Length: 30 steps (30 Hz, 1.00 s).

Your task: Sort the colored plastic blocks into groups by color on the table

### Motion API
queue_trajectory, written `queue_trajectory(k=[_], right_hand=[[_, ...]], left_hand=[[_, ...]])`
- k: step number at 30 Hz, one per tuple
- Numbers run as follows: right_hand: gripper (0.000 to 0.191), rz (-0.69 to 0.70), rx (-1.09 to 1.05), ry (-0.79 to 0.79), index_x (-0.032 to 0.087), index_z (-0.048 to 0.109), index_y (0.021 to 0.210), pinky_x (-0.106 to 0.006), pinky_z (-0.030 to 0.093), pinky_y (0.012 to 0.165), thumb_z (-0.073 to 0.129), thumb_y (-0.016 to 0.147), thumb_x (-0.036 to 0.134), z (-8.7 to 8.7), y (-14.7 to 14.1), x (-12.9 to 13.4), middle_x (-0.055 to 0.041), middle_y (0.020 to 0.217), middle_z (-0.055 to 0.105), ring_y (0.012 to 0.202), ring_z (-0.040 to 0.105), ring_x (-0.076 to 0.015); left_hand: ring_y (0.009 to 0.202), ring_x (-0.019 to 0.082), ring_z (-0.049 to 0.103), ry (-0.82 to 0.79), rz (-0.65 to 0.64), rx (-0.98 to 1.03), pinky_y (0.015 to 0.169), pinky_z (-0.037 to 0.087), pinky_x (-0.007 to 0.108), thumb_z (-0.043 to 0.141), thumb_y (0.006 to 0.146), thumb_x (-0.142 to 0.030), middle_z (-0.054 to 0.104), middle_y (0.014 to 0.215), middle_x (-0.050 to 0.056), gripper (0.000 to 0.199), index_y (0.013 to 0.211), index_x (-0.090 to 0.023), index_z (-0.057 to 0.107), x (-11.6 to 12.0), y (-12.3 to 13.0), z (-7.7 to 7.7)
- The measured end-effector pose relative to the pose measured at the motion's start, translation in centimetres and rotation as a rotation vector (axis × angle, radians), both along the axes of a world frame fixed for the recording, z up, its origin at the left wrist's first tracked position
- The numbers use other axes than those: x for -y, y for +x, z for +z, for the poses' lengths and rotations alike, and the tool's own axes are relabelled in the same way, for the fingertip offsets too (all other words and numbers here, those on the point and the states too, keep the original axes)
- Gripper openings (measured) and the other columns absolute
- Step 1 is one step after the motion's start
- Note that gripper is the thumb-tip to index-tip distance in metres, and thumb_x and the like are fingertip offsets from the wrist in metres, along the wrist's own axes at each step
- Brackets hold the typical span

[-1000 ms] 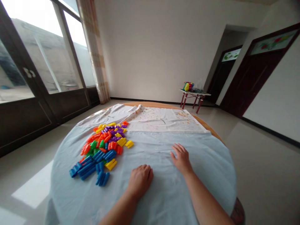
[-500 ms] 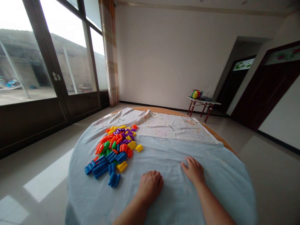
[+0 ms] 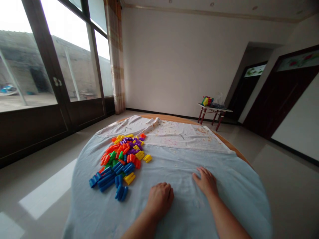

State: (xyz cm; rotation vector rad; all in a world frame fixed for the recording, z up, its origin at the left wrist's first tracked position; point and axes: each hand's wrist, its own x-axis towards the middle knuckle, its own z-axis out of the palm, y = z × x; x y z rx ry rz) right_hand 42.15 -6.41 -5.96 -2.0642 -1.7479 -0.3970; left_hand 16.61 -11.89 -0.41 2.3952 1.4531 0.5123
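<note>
My left hand rests knuckles up on the light blue cloth, its fingers curled under; no object shows in it. To its right, my right hand lies palm down on the same cloth, fingers stretched out and holding nothing. A loose heap of plastic building pieces lies left of both hands. Among them are blue pieces, orange-red pieces, green pieces, purple pieces and yellow pieces. A blue piece at the heap's near edge is closest to my left hand, apart from it.
A white patterned cloth covers the far part of the round table, whose wooden edge shows behind it. Near the far wall stands a small table with a colourful bag. Glass doors are on the left.
The camera view has shifted slightly. Both hands and the plastic pieces stay in the same places on the cloth.
</note>
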Motion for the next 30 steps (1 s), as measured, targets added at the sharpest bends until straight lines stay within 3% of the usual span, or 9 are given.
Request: queue_trajectory(k=[3,6,8,11,14,16,21,25,30], right_hand=[[0.038,0.025,-0.018,0.033,0.017,0.063,0.107,-0.037,0.038,0.094,0.047,0.081,0.039,-0.5,0.5,0.0,-0.0105,0.114,0.062,0.108,0.053,-0.0255],[0.035,0.076,-0.039,0.117,0.017,0.064,0.105,-0.041,0.037,0.095,0.047,0.080,0.036,0.2,0.2,-0.2,-0.0121,0.112,0.062,0.110,0.051,-0.0272],[0.033,0.173,-0.053,0.194,0.018,0.063,0.105,-0.043,0.034,0.098,0.046,0.081,0.034,1.7,-1.4,-0.5,-0.0120,0.114,0.060,0.113,0.048,-0.0275],[0.032,0.439,-0.081,0.247,0.020,0.061,0.108,-0.042,0.032,0.101,0.046,0.083,0.032,5.3,-6.7,-1.2,-0.0103,0.119,0.057,0.116,0.045,-0.0254],[0.030,0.747,-0.117,0.192,0.021,0.060,0.110,-0.039,0.029,0.102,0.048,0.083,0.028,9.1,-14.9,-1.9,-0.0082,0.119,0.057,0.117,0.043,-0.0226],[0.028,0.938,-0.137,0.114,0.023,0.060,0.108,-0.039,0.026,0.103,0.051,0.082,0.028,10.9,-20.9,-2.2,-0.0057,0.118,0.057,0.117,0.042,-0.0214],[0.028,1.182,-0.059,-0.068,0.022,0.059,0.107,-0.045,0.020,0.104,0.052,0.083,0.034,12.2,-33.2,-2.4,-0.0068,0.121,0.056,0.119,0.040,-0.0233],[0.037,1.241,0.085,-0.207,0.019,0.060,0.107,-0.052,0.020,0.103,0.051,0.082,0.044,11.5,-38.5,-2.7,-0.0112,0.123,0.054,0.122,0.037,-0.0278],[0.052,1.220,0.143,-0.341,0.017,0.059,0.112,-0.059,0.014,0.104,0.048,0.079,0.056,10.2,-39.9,-4.4,-0.0145,0.140,0.038,0.132,0.023,-0.0318]], left_hand=[[0.072,0.016,0.058,-0.022,0.002,0.059,0.065,0.042,0.028,0.032,0.088,-0.032,0.063,0.078,0.005,0.031,0.073,-0.021,0.058,0.4,-1.0,1.5],[0.080,0.014,0.058,0.019,0.092,0.178,0.071,0.044,0.025,0.030,0.089,-0.033,0.064,0.087,0.004,0.032,0.085,-0.024,0.060,-0.2,-4.6,3.8],[0.090,0.016,0.058,0.137,0.262,0.363,0.083,0.045,0.027,0.037,0.087,-0.036,0.065,0.096,0.005,0.029,0.093,-0.023,0.062,-1.5,-8.8,5.2],[0.098,0.019,0.058,0.207,0.613,0.390,0.087,0.045,0.030,0.041,0.082,-0.039,0.065,0.105,0.004,0.033,0.102,-0.023,0.063,-4.1,-16.4,6.1],[0.090,0.023,0.061,0.193,0.834,0.361,0.084,0.047,0.036,0.037,0.081,-0.034,0.067,0.102,0.009,0.040,0.109,-0.017,0.061,-6.8,-23.1,5.5],[0.091,0.024,0.061,0.174,0.909,0.338,0.083,0.047,0.035,0.037,0.080,-0.029,0.067,0.103,0.011,0.040,0.110,-0.016,0.062,-8.3,-26.2,4.6],[0.092,0.022,0.063,0.157,0.957,0.272,0.081,0.049,0.030,0.042,0.074,-0.018,0.070,0.093,0.007,0.035,0.100,-0.018,0.066,-10.2,-29.6,1.8],[0.089,0.019,0.063,0.162,0.941,0.218,0.079,0.049,0.027,0.042,0.077,-0.021,0.071,0.092,0.006,0.033,0.099,-0.019,0.066,-9.8,-30.2,0.0],[0.094,0.021,0.062,0.160,0.927,0.151,0.084,0.047,0.030,0.036,0.081,-0.026,0.069,0.100,0.008,0.036,0.101,-0.019,0.065,-9.5,-30.1,-0.7]])
